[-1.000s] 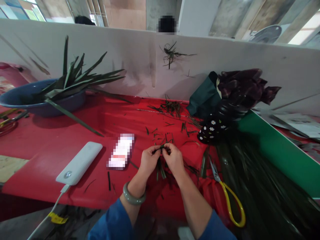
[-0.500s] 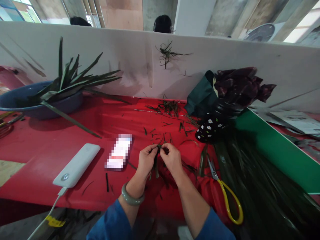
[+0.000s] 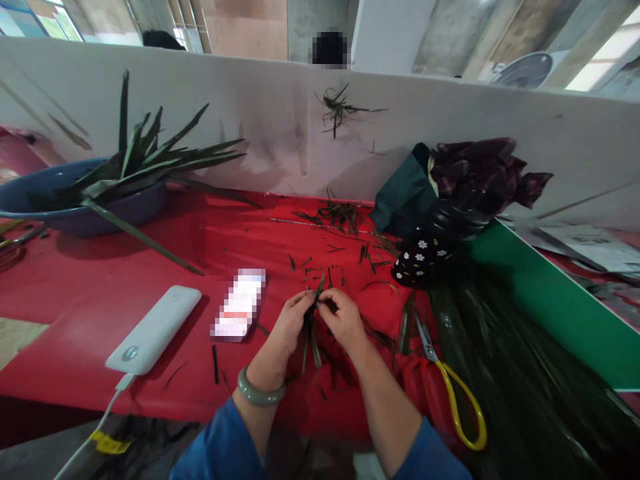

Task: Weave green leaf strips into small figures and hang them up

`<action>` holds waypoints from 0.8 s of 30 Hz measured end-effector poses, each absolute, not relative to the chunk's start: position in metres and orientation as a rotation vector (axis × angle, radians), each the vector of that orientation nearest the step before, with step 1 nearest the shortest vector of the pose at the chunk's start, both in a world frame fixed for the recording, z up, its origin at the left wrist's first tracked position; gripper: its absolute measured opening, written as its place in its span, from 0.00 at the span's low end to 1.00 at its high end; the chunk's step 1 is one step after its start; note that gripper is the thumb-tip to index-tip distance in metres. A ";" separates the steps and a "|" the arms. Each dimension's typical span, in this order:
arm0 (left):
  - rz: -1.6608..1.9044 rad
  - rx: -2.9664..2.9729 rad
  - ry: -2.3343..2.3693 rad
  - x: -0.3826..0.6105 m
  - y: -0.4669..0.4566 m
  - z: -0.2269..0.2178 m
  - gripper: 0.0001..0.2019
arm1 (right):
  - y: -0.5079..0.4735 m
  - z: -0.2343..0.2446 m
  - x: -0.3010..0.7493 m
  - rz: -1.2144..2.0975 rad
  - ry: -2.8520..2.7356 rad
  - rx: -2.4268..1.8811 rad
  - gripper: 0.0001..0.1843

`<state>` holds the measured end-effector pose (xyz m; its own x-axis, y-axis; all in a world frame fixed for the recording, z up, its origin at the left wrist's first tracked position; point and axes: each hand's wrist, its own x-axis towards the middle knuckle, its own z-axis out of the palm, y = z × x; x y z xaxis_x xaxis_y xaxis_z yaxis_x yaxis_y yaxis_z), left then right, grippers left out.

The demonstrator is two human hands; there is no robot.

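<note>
Over the middle of the red cloth, my left hand and my right hand meet fingertip to fingertip. Both pinch a small bundle of green leaf strips, whose loose ends hang below the fingers and poke up a little above them. The exact shape at the pinch is hidden by my fingers. A jade-coloured bangle circles my left wrist. Cut leaf scraps lie scattered on the cloth beyond my hands. To the right rest scissors with yellow handles.
A blue basin holding long leaves stands at left, one leaf sticking out forward. A white power bank with a cable and a phone lie nearer. Dark leaves cover the right side beside a green board. A white partition rises behind.
The leaf strips have turned in my fingers; one end now points up above them and the hanging ends spread wider. My left hand has tilted slightly.
</note>
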<state>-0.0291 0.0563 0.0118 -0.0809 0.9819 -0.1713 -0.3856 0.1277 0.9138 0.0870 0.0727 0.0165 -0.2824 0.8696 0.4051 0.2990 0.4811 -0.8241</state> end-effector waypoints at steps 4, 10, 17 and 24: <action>1.381 0.655 0.992 -0.028 0.056 0.013 0.08 | 0.072 0.018 0.087 0.876 -1.717 -0.987 0.01; 1.498 0.733 1.043 -0.026 0.055 0.019 0.05 | 0.076 0.014 0.086 1.243 -1.448 -0.991 0.05; 1.393 0.627 0.923 -0.028 0.053 0.022 0.11 | 0.076 0.014 0.085 1.407 -1.349 -0.988 0.06; 1.391 0.772 0.964 -0.026 0.052 0.018 0.07 | 0.078 0.010 0.087 1.411 -1.313 -0.958 0.05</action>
<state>-0.0262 0.0522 0.0179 -0.0641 0.9931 -0.0979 -0.4402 0.0599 0.8959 0.0875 0.0779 0.0098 -0.2424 0.9685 0.0574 -0.1274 0.0268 -0.9915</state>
